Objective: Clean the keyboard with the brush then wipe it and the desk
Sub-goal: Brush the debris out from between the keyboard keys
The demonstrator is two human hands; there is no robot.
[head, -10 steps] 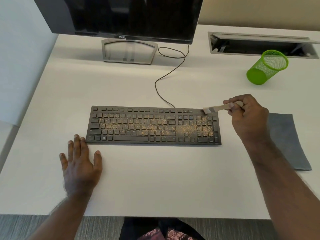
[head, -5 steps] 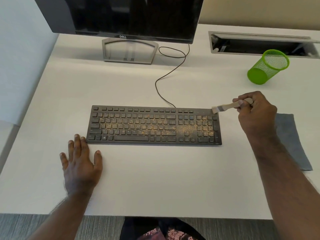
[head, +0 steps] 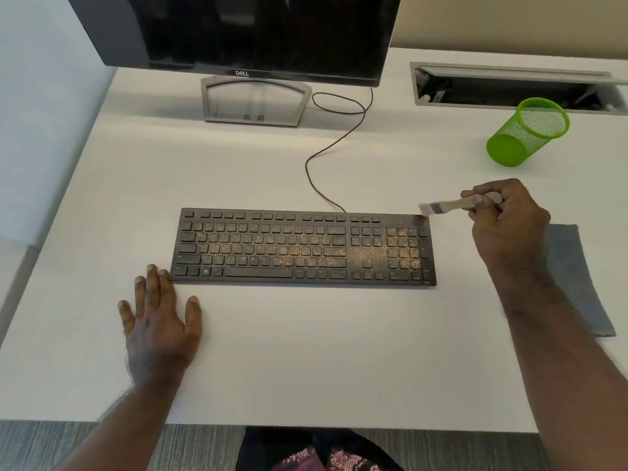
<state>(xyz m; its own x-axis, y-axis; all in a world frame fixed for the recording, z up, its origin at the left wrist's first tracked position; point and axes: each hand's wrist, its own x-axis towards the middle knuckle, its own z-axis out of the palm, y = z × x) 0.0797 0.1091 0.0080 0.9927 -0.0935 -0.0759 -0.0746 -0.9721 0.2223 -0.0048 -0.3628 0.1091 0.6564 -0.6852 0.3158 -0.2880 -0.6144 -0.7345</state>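
Keyboard, flat black plastic dusted with tan grit, lies mid-table. Right hand grips wooden-handled brush, bristles at its far right corner. Left hand flat, fingers spread. Monitor reads DELL.

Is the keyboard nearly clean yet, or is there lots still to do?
Lots still to do. Yellow-brown crumbs cover most of the keyboard; only its top right corner looks clear. The right hand holds the brush at that corner, while the left hand rests flat on the desk. The grey cloth lies unused, so wiping hasn't begun.
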